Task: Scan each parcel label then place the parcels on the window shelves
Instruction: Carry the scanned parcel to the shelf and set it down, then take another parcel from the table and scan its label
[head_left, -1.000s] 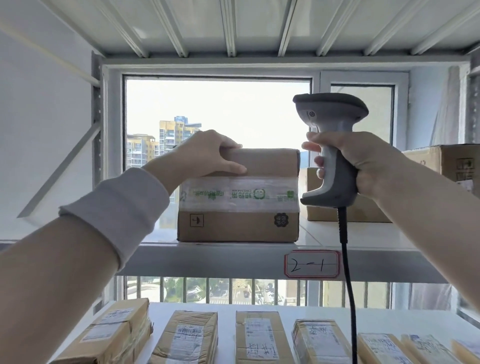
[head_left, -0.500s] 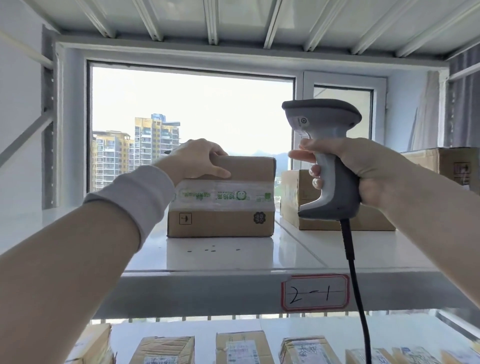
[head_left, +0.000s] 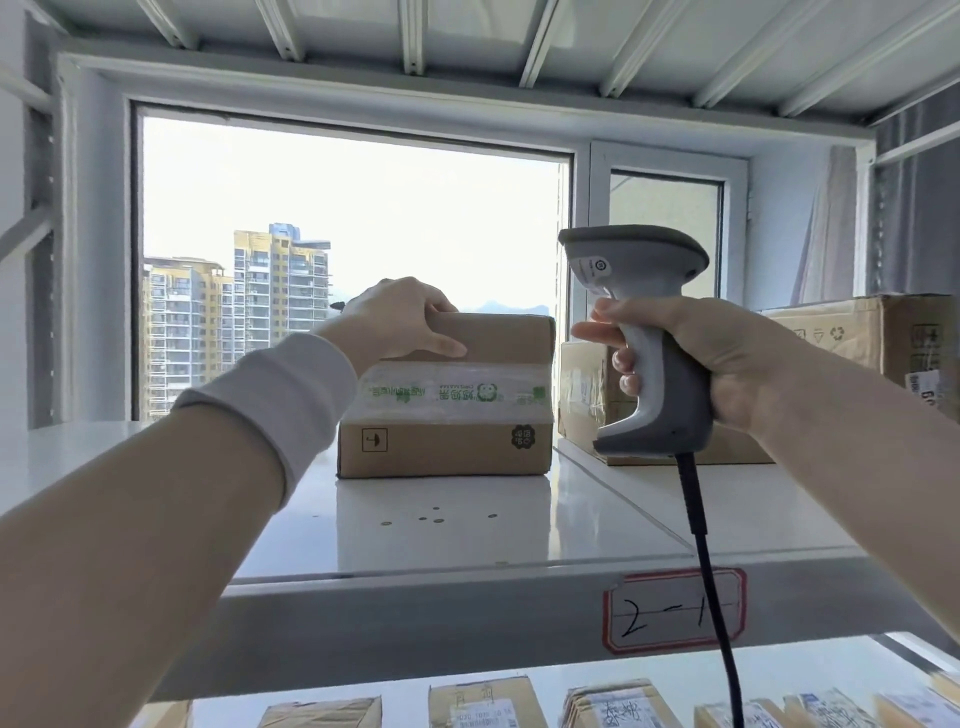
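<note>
A: Hands first. Left hand (head_left: 402, 317) is draped over the top rear corner of the taped parcel (head_left: 444, 397), fingers curled down its front face, so it is closed on the box. Right hand (head_left: 691, 358) is wrapped tight round the grip of the scanner (head_left: 644, 332), cable hanging down past the shelf edge.

B: Where's the parcel sitting?

A: Flat on the window shelf (head_left: 441, 525), the one tagged with the 2-1 label (head_left: 674, 609), towards the back near the glass. Just left of a second box (head_left: 584, 395); whether they touch, I can't tell.

B: So placing, not scanning?

A: My reading, yes. Scanner is upright, nose aimed away from any label.

B: How to finish it well?

A: Square it to the neighbour so the row stays tight, then let the fingers come straight up off the top so the box doesn't drag. Keep the cable clear of the shelf lip. More parcels (head_left: 480, 704) wait on the level below.
</note>
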